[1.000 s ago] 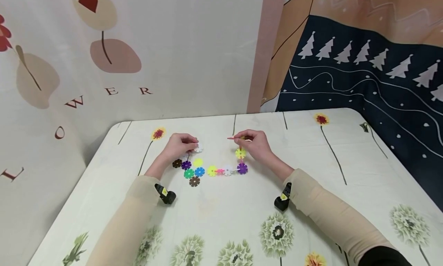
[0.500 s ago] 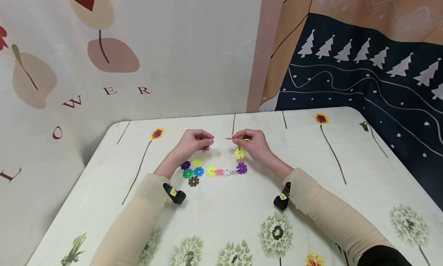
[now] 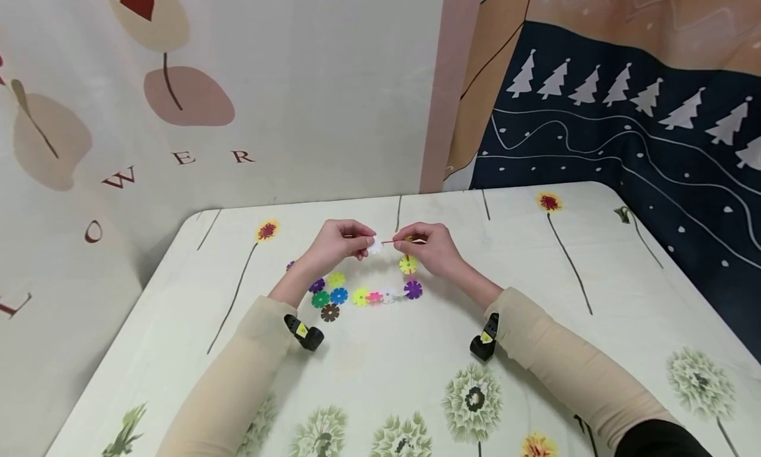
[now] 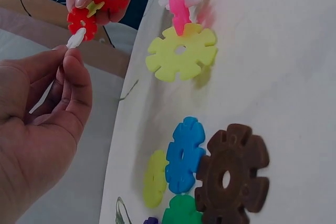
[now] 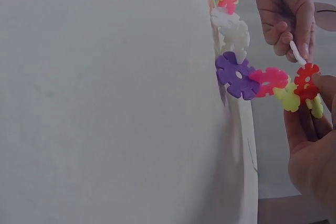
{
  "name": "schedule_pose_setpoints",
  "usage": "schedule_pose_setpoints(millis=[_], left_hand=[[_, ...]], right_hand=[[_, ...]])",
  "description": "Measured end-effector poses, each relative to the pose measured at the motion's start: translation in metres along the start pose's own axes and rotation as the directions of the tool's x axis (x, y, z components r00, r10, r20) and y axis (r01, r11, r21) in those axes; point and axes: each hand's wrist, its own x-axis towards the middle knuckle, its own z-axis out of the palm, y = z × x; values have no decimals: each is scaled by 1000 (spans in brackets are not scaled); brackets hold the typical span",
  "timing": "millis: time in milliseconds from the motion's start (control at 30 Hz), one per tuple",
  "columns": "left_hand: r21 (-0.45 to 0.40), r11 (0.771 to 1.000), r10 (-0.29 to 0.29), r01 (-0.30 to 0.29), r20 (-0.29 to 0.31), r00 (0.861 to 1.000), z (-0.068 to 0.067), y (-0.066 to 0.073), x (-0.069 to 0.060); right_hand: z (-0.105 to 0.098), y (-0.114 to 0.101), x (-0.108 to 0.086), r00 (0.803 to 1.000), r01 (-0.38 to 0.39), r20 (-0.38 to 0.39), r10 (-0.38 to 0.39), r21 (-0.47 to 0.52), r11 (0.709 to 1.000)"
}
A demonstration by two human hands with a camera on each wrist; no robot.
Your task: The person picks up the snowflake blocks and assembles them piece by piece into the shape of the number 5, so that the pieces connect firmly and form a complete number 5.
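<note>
My left hand (image 3: pixel 343 241) pinches a white notched interlocking disc (image 4: pixel 76 38) between thumb and fingers. Its edge meets a red interlocking disc (image 4: pixel 82 23) at the end of a linked chain; whether their slots engage cannot be told. My right hand (image 3: pixel 431 247) grips that end of the chain, with red and yellow discs among its fingers. From there the chain runs down through a yellow disc (image 3: pixel 407 265), a pink disc (image 5: pixel 270 81) and a purple disc (image 5: pixel 238 75), then along the table past white and pink discs to a yellow disc (image 4: pixel 181 52).
Loose discs lie left of the chain: a brown disc (image 4: pixel 233 174), a blue disc (image 4: pixel 185 155), a green disc (image 3: pixel 320 299), a yellow disc (image 3: pixel 336 279) and a purple disc (image 3: pixel 317 285). A flower-print cloth (image 3: pixel 380 371) covers the table, with printed curtains behind.
My left hand has moved right with the white disc, bringing it up to the red disc. The right hand has stayed nearly in place, holding the chain.
</note>
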Motion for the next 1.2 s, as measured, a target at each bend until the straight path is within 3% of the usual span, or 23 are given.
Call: schedule_pose_setpoints(millis=[267,633,1200], left_hand=[[22,1000,6,-6,13,1000,0,2,0],[46,997,62,-62,15,998,1,-3,-3],[55,991,126,-123,-60,990,8,-3,-4]], right_hand=[[0,-2,0,1000,20,4,-19,-29,999],[1,-4,-3,1000,-4,1,4,-30,1000],[0,-4,-3,999,-24,-29,23,-21,999]])
